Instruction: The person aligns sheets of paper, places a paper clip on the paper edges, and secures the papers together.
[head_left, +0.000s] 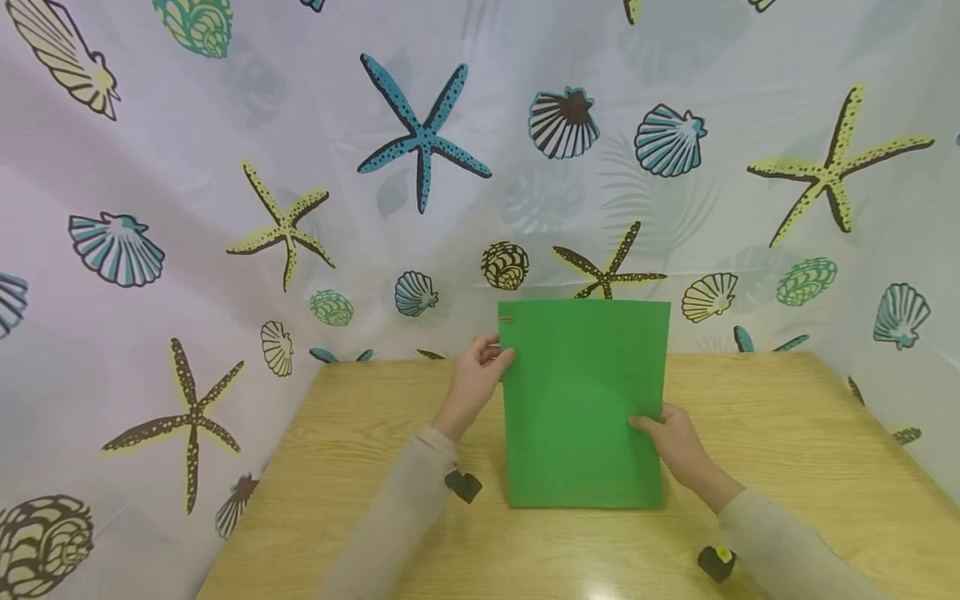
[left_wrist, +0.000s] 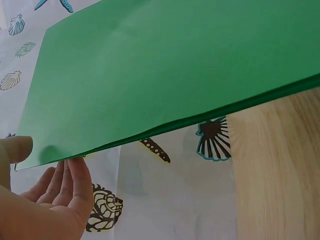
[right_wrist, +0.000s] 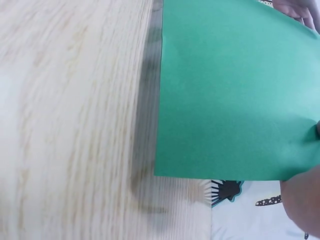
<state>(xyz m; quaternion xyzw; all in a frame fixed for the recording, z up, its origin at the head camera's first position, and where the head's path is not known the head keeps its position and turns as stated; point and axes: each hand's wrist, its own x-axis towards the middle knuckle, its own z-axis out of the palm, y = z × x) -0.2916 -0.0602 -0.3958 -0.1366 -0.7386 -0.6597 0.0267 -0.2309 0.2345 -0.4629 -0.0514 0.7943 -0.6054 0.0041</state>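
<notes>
Several layers of green paper [head_left: 585,400] stand nearly upright just above the wood table, with their layered edge showing in the left wrist view. A small reddish paper clip [head_left: 507,319] sits at the top left corner. My left hand [head_left: 480,371] holds the left edge a little below that clip, thumb in front and fingers curled behind. Lower on the opposite side, my right hand [head_left: 678,437] pinches the right edge, its thumb lying flat on the front face and its fingers hidden behind the paper.
A light wood table [head_left: 375,467] spreads under both hands. White fabric [head_left: 465,250] printed with starfish and shells hangs behind the table and along its sides. Small dark devices are on both wrists, over beige sleeves [head_left: 397,517].
</notes>
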